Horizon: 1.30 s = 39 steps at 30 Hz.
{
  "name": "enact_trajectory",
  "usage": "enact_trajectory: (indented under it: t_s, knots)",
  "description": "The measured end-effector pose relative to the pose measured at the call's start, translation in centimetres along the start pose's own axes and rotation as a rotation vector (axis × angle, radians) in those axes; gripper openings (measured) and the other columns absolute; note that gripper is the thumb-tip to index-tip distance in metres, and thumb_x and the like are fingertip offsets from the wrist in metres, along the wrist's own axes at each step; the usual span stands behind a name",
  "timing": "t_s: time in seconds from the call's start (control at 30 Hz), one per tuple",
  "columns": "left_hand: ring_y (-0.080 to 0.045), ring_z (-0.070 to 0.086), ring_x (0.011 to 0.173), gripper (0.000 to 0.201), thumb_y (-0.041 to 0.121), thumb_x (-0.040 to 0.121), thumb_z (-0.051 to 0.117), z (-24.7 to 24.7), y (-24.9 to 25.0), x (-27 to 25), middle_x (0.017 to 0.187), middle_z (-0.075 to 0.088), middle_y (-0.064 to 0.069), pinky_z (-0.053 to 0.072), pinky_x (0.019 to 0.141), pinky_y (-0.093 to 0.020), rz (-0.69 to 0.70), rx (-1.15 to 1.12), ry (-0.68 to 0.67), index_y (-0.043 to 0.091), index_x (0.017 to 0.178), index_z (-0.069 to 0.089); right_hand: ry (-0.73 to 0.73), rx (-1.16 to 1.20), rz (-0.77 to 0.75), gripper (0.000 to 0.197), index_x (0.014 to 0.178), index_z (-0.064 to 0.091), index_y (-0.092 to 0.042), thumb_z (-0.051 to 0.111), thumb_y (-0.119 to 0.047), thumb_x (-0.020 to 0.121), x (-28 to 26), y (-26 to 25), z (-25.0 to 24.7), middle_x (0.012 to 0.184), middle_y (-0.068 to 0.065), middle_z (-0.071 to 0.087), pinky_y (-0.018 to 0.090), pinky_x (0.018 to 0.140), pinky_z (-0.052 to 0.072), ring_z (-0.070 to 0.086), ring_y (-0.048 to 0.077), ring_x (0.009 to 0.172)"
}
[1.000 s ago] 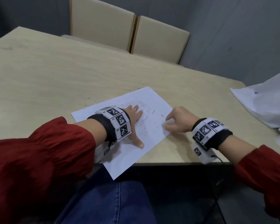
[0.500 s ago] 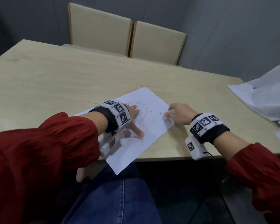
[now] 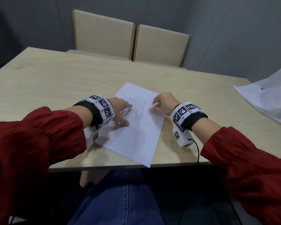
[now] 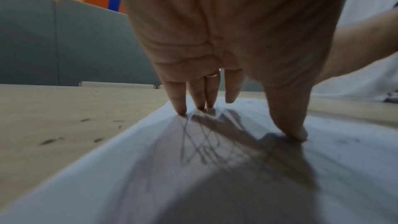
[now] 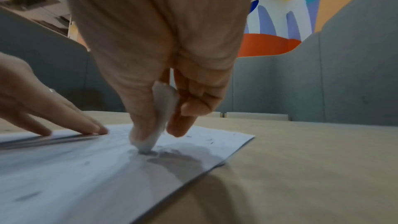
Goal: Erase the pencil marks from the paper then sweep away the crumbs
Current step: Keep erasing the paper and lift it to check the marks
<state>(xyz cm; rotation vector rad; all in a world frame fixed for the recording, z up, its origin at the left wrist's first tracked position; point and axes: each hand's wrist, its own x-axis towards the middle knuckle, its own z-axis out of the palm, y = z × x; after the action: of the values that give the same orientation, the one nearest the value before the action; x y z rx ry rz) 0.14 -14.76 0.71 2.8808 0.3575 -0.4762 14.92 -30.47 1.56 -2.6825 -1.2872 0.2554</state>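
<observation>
A white sheet of paper (image 3: 136, 135) lies on the wooden table near its front edge, with grey pencil scribbles (image 3: 135, 109) in its upper half. My left hand (image 3: 120, 111) rests on the sheet's left side, straight fingers (image 4: 181, 101) and thumb pressing the paper (image 4: 150, 176) flat beside the scribbles (image 4: 202, 146). My right hand (image 3: 161, 104) pinches a white eraser (image 5: 160, 120) between thumb and fingers, its tip on the paper (image 5: 75, 185) near the right edge. Dark eraser crumbs (image 3: 143, 140) dot the sheet.
More crumbs (image 4: 71, 135) lie on the table (image 3: 55, 78) left of the sheet. A white crumpled sheet or bag (image 3: 269, 98) lies at the table's right side. Two beige chairs (image 3: 130, 39) stand behind the far edge. A cable (image 3: 197, 150) hangs from the right wrist device.
The paper has been pulled farther onto the table and turned. My right hand has moved from the sheet's right edge onto the paper with the eraser. My left hand stays pressed on the sheet.
</observation>
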Motion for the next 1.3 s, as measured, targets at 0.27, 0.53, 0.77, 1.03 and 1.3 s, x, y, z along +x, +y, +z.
enact_trajectory:
  t_s: [0.27,0.53,0.77,1.03,1.3]
  knots:
    - [-0.029,0.040,0.135,0.096,0.064,0.079,0.065,1.6,1.9,-0.7,0.161,0.016,-0.010,0.039,0.106,-0.041,0.067,0.164,-0.159,0.016,0.152,0.025,0.041,0.050,0.112,0.019,0.095,0.073,-0.003,0.067,-0.008,0.077,3.3,-1.7,0.1,0.107,0.014,0.068,0.029,0.071,0.055,0.063,0.027,0.087]
    - [-0.027,0.054,0.112,0.083,0.067,0.075,0.067,-0.6,0.4,2.9,0.135,0.051,-0.011,0.045,0.096,-0.040,-0.013,0.104,-0.029,0.009,0.132,0.048,-0.010,0.083,-0.003,0.019,0.094,0.075,-0.010,0.063,-0.008,0.079,5.0,-2.0,-0.2,0.092,0.005,0.071,0.024,0.065,0.045,0.063,0.019,0.085]
    - [-0.028,-0.009,0.149,0.126,0.070,0.072,0.067,0.4,0.2,4.5,0.161,-0.016,-0.011,0.004,0.121,-0.047,-0.030,0.050,-0.093,0.014,0.154,-0.010,-0.011,0.122,-0.145,0.014,0.092,0.071,-0.014,0.073,-0.012,0.078,6.3,-2.5,0.8,0.091,0.002,0.069,0.019,0.071,0.043,0.059,0.014,0.086]
    - [-0.030,-0.011,0.149,0.137,0.072,0.063,0.073,0.4,0.5,4.6,0.162,-0.015,-0.008,0.006,0.120,-0.054,-0.006,0.056,-0.070,0.021,0.152,-0.018,-0.055,0.044,-0.272,0.019,0.086,0.069,-0.008,0.057,0.004,0.077,6.5,-3.0,1.1,0.078,0.000,0.072,0.007,0.066,0.040,0.061,0.013,0.082]
    - [-0.025,-0.013,0.149,0.138,0.081,0.062,0.064,1.0,0.2,4.9,0.160,-0.020,-0.006,0.004,0.121,-0.050,-0.043,0.123,-0.075,0.017,0.153,-0.016,-0.182,-0.078,-0.360,0.020,0.097,0.072,-0.012,0.065,-0.002,0.081,3.0,-1.7,0.2,0.088,-0.002,0.074,0.013,0.069,0.038,0.051,-0.001,0.073]
